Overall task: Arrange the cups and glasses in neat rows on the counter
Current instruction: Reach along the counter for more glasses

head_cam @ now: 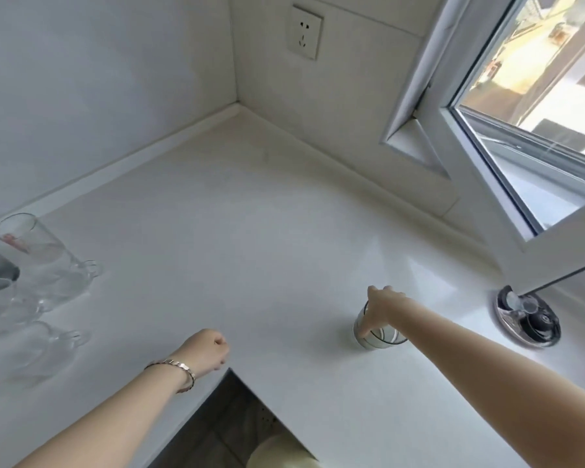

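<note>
Right hand [384, 307] gripping glass [379, 332] rim

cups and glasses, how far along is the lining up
Early, by the look of it. Nothing reads as a finished row: a bunch of clear glasses stands close together at the counter's left end. In hand: the right hand grips the rim of a short glass standing alone on the right side. The left hand is closed and empty. Left: bringing that glass and the bunch into rows.
</note>
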`<action>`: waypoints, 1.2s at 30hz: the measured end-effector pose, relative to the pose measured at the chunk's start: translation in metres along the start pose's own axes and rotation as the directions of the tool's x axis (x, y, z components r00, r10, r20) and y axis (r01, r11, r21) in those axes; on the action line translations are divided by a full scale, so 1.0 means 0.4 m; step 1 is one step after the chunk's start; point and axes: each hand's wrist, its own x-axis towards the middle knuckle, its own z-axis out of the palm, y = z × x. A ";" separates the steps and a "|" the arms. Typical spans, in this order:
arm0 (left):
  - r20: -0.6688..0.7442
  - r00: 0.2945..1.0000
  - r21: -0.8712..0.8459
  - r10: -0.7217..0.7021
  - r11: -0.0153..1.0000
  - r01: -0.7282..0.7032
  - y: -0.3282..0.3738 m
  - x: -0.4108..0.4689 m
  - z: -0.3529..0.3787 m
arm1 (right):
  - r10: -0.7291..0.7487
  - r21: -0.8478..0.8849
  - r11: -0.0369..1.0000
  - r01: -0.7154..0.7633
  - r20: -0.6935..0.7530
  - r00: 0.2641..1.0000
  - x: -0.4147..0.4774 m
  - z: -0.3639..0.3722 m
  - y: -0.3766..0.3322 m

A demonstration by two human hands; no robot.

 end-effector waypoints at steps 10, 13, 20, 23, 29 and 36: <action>-0.140 0.987 -0.057 -0.074 0.996 0.067 -0.158 -0.156 -0.096 | -0.202 -0.051 0.979 0.196 -0.230 0.952 -0.108 0.022 -0.150; -0.195 0.972 -0.080 -0.129 0.990 0.116 -0.259 -0.218 -0.123 | -0.369 -0.083 0.929 0.361 -0.294 0.882 -0.175 0.005 -0.292; -0.286 0.926 -0.143 -0.247 0.966 0.214 -0.440 -0.329 -0.173 | -0.655 -0.183 0.752 0.633 -0.322 0.684 -0.296 -0.036 -0.645; -0.278 0.914 -0.205 -0.296 0.948 0.245 -0.493 -0.343 -0.184 | -0.729 -0.260 0.683 0.682 -0.284 0.622 -0.304 -0.048 -0.763; -0.276 0.872 -0.354 -0.404 0.886 0.298 -0.552 -0.315 -0.211 | -0.795 -0.401 0.598 0.694 -0.185 0.577 -0.236 -0.051 -0.931; -0.257 0.838 -0.414 -0.482 0.838 0.355 -0.583 -0.258 -0.250 | -0.831 -0.446 0.525 0.725 -0.086 0.549 -0.191 -0.039 -1.053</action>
